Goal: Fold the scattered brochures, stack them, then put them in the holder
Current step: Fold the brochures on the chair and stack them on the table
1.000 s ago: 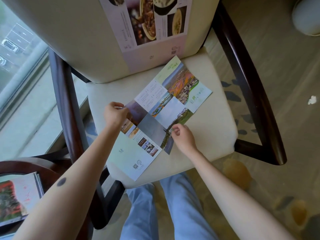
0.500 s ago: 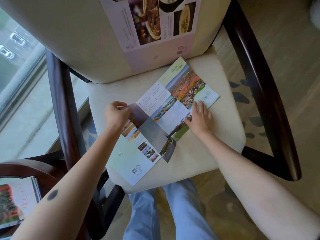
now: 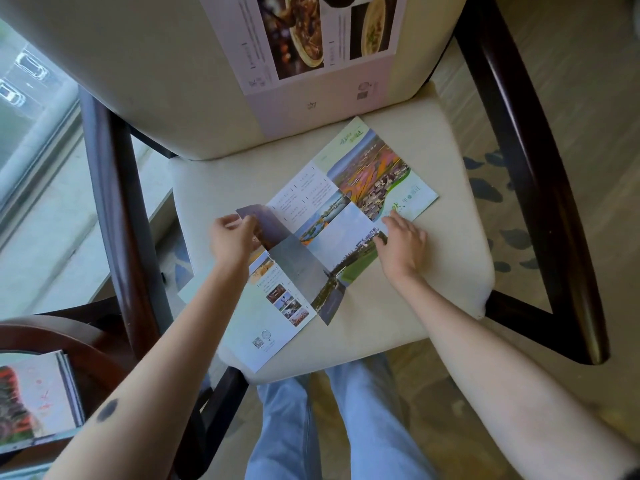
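Observation:
A long colourful brochure [image 3: 332,233] lies unfolded diagonally across the cream chair seat [image 3: 433,265]. My left hand [image 3: 230,239] pinches the brochure's left edge and lifts a dark panel off the seat. My right hand [image 3: 401,245] lies flat on the brochure's right side, fingers spread, pressing it down near the green landscape picture. A second brochure with food photos [image 3: 311,53] leans upright against the chair back. A stack of folded brochures [image 3: 33,400] rests on a round wooden table at the lower left. No holder is in view.
Dark wooden armrests [image 3: 540,188] flank the seat on both sides. A window with a pale sill [image 3: 45,209] is at the left. My legs in blue jeans [image 3: 332,424] stand just in front of the chair on a patterned floor.
My right hand left the brochure's lower edge and moved up-right to press flat on its right side. My left hand raised the left panel slightly higher.

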Tool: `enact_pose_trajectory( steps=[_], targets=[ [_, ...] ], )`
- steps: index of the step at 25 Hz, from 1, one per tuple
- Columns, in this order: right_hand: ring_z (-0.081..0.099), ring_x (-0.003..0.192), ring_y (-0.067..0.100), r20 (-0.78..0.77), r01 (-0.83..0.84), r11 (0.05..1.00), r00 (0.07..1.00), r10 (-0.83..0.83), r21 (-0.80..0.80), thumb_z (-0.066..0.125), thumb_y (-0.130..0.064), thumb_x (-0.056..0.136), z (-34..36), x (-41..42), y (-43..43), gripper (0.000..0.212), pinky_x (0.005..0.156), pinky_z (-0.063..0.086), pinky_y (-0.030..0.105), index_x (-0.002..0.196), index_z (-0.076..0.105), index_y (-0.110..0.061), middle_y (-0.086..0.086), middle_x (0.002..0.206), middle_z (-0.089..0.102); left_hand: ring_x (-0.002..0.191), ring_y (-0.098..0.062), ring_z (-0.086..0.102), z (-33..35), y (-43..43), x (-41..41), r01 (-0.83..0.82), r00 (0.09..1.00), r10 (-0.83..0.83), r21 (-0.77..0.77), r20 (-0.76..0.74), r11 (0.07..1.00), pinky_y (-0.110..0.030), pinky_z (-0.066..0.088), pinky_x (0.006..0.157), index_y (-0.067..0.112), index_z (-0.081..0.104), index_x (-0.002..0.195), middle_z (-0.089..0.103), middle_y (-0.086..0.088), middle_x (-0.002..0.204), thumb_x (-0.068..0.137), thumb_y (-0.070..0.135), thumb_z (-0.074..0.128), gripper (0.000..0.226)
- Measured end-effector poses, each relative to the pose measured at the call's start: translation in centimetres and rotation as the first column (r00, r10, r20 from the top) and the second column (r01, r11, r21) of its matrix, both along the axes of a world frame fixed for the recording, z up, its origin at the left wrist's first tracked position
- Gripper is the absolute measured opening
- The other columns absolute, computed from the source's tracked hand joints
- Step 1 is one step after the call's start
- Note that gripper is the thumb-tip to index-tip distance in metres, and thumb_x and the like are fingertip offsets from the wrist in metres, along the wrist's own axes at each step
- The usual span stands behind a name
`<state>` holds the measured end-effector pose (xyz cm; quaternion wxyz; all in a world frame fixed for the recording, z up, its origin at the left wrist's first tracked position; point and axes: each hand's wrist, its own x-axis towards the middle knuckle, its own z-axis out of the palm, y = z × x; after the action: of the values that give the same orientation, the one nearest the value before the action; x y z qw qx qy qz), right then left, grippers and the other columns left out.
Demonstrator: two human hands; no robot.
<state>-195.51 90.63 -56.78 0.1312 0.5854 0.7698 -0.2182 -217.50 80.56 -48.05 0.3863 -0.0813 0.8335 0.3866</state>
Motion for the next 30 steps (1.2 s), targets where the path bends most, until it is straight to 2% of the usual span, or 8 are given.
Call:
enact_pose_trajectory(
  steps=[2, 5, 9, 13, 19, 24, 27, 30],
  targets=[
    [0.028, 0.139, 0.021, 0.031, -0.030, 1.000, 0.999, 0.030, -0.010, 0.062, -0.036, 0.085, -0.1, -0.1, -0.9, 0.065, 0.103, 0.027, 0.041, 0.139, 0.035, -0.012, 0.007, 0.152, 0.029, 0.071, -0.020, 0.052, 0.0, -0.5, 1.8, 0.004, 0.997, -0.002, -0.023, 0.083, 1.000, -0.019, 0.052, 0.052, 0.010, 0.052, 0.091, 0.051, -0.005, 0.073, 0.089, 0.008, 0.053, 0.003],
    [0.023, 0.141, 0.025, 0.079, -0.086, 0.996, 0.993, 0.084, 0.022, 0.063, -0.049, 0.079, -0.6, -0.2, -1.0, 0.085, 0.105, 0.024, 0.042, 0.143, 0.024, -0.011, 0.011, 0.155, 0.020, 0.085, -0.022, 0.053, -0.6, -1.6, 3.4, 0.045, 0.997, -0.041, -0.053, 0.070, 0.998, -0.028, 0.051, 0.063, 0.009, 0.051, 0.093, 0.053, -0.008, 0.089, 0.089, 0.006, 0.046, 0.007],
    [0.019, 0.143, 0.022, 0.070, -0.132, 0.991, 0.989, 0.132, -0.002, 0.065, -0.052, 0.074, -1.2, 0.0, 0.0, 0.089, 0.110, 0.019, 0.044, 0.143, 0.026, -0.012, 0.010, 0.155, 0.020, 0.081, -0.020, 0.048, -1.3, -2.5, 2.9, 0.040, 0.998, -0.038, -0.046, 0.042, 0.998, -0.025, 0.049, 0.062, 0.019, 0.048, 0.076, 0.049, -0.001, 0.078, 0.089, 0.006, 0.044, 0.019],
    [0.018, 0.143, 0.019, 0.014, -0.052, 0.999, 0.999, 0.052, 0.000, 0.070, -0.045, 0.073, -1.3, -0.3, -0.3, 0.087, 0.111, 0.017, 0.042, 0.143, 0.028, -0.014, 0.007, 0.156, 0.022, 0.082, -0.020, 0.047, -1.7, -2.7, 2.8, 0.048, 0.998, -0.046, -0.056, 0.042, 0.997, -0.034, 0.048, 0.072, 0.015, 0.050, 0.084, 0.049, 0.001, 0.076, 0.089, 0.006, 0.043, 0.013],
    [0.040, 0.133, 0.018, -0.111, 0.014, 0.999, 0.994, -0.010, 0.039, 0.065, -0.025, 0.083, -0.5, -0.7, -1.1, 0.054, 0.103, 0.025, 0.036, 0.133, 0.047, -0.017, 0.003, 0.144, 0.046, 0.085, -0.021, 0.050, -1.9, -2.2, 2.8, 0.065, 0.997, -0.063, -0.033, 0.038, 0.997, -0.034, 0.050, 0.073, 0.011, 0.050, 0.095, 0.054, -0.006, 0.093, 0.089, 0.007, 0.043, 0.011],
    [0.063, 0.101, 0.030, -0.473, 0.045, 0.999, 0.880, -0.045, -0.011, 0.054, -0.004, 0.084, 2.8, -2.7, -3.2, 0.031, 0.091, 0.046, 0.041, 0.112, 0.064, -0.008, 0.010, 0.111, 0.069, 0.077, -0.017, 0.060, -1.3, -1.7, 3.1, -0.015, 0.998, 0.013, 0.031, 0.066, 0.999, -0.031, 0.053, 0.069, 0.009, 0.049, 0.104, 0.055, -0.001, 0.085, 0.089, 0.019, 0.052, 0.018],
    [0.064, 0.100, 0.027, -0.565, 0.000, 0.997, 0.824, -0.043, -0.077, 0.055, -0.006, 0.086, 4.9, -2.8, -5.1, 0.027, 0.091, 0.048, 0.041, 0.111, 0.066, -0.007, 0.010, 0.110, 0.070, 0.082, -0.014, 0.065, -1.1, -1.7, 3.0, -0.036, 0.995, 0.033, 0.039, 0.098, 0.999, -0.028, 0.056, 0.067, 0.013, 0.046, 0.113, 0.056, 0.004, 0.090, 0.090, 0.033, 0.055, 0.032],
    [0.063, 0.104, 0.021, -0.583, -0.131, 0.975, 0.812, 0.000, -0.182, 0.052, -0.026, 0.090, 6.6, -2.2, -6.7, 0.030, 0.094, 0.045, 0.035, 0.114, 0.064, -0.012, 0.004, 0.114, 0.069, 0.083, -0.014, 0.066, -1.1, -1.8, 3.0, -0.050, 0.992, 0.045, 0.040, 0.121, 0.998, -0.024, 0.054, 0.061, 0.014, 0.044, 0.112, 0.055, 0.004, 0.090, 0.090, 0.036, 0.056, 0.034]
  ],
)
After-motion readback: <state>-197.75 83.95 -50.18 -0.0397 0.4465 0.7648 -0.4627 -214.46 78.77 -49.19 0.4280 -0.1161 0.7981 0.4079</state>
